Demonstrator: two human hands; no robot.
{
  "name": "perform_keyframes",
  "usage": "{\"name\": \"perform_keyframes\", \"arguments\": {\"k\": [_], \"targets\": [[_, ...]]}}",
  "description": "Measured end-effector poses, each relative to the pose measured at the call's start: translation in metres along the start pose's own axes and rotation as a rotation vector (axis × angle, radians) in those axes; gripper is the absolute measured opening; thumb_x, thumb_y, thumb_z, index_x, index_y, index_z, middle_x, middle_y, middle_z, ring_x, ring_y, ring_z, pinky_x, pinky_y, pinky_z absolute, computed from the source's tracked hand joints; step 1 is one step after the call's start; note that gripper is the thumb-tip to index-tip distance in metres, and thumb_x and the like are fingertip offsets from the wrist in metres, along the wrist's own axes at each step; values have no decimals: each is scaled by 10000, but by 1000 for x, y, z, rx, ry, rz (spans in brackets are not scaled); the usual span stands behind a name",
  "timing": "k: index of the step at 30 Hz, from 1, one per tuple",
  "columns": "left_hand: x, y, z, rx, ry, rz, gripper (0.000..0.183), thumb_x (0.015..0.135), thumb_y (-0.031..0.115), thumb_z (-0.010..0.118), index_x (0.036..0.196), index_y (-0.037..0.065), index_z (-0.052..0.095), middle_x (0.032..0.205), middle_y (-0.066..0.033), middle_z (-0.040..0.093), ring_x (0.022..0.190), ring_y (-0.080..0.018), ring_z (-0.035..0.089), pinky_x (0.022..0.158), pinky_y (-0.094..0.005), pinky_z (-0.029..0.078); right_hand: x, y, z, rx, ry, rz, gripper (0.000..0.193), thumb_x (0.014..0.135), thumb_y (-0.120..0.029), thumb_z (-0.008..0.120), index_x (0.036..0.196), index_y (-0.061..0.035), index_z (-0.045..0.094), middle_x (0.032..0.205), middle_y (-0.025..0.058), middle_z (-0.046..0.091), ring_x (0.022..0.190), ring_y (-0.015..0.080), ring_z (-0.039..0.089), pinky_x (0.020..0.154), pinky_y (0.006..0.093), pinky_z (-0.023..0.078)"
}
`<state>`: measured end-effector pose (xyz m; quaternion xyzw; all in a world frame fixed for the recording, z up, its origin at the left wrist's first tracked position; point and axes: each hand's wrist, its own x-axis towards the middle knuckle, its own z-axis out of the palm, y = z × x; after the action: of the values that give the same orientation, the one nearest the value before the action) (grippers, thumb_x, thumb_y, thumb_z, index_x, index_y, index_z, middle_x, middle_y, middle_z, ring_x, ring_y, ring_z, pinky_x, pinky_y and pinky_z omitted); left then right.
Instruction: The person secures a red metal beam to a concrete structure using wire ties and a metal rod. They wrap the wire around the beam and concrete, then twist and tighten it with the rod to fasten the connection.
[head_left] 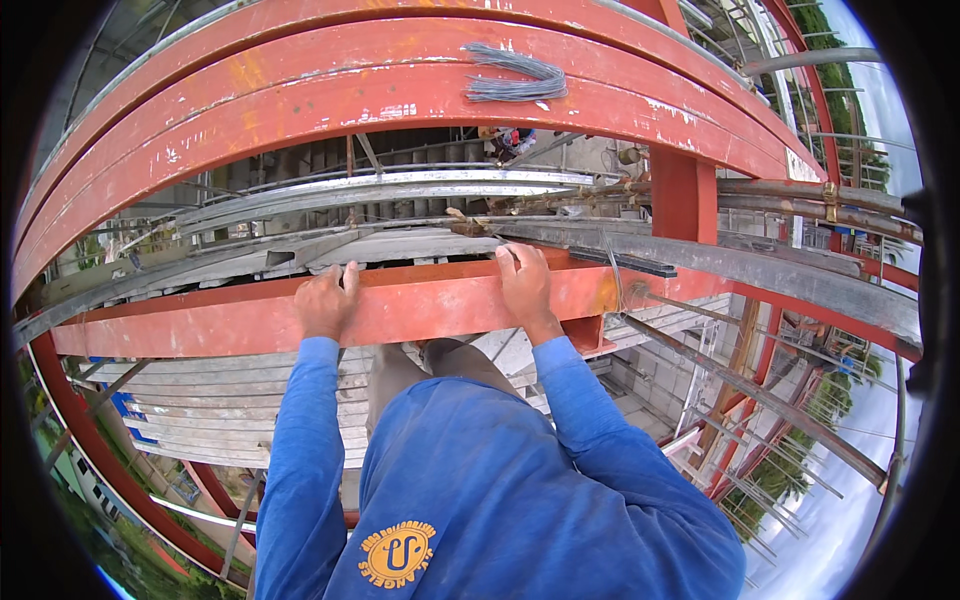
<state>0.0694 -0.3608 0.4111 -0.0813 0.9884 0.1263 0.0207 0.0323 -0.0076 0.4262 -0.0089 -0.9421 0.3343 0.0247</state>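
A red-painted steel beam (425,312) runs across in front of my body. My left hand (327,301) grips its upper edge, fingers curled over the far side. Farther right, my right hand (527,287) clasps the same beam, its thumb and fingers hooked over the edge. Parts of the fingers on both hands are hidden behind the beam. Right of my right hand, a thin wire (613,270) loops round the beam. Beyond, a bundle of grey tie wire (515,76) lies bent on a wide set of red beams (330,98).
Grey metal lengths (780,272) and scaffold pipes (810,430) cross at the right. A red post (684,197) stands beneath the far beams. Pale planks (230,400) lie below me. Another person (515,142) is far below, seen through a gap between the beams.
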Motion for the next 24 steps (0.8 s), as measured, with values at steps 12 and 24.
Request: {"name": "perform_keyframes", "arguments": {"k": [12,24], "targets": [[1,2,0,-44,9,-7,539,1052,511,546,775,75,701,729,-196,722,696,-383,719,711,-495,561,132,83,4,690,228,676,422,1080,-380,622,1246,-1,708,1061,74,753,933,204,703,836,358,552],[1,2,-5,-36,55,13,514,1041,483,575,776,67,724,757,-171,739,693,-366,723,719,-474,569,139,76,68,541,-204,657,388,1028,-408,691,1141,-42,750,984,34,741,810,136,642,696,309,508]]}}
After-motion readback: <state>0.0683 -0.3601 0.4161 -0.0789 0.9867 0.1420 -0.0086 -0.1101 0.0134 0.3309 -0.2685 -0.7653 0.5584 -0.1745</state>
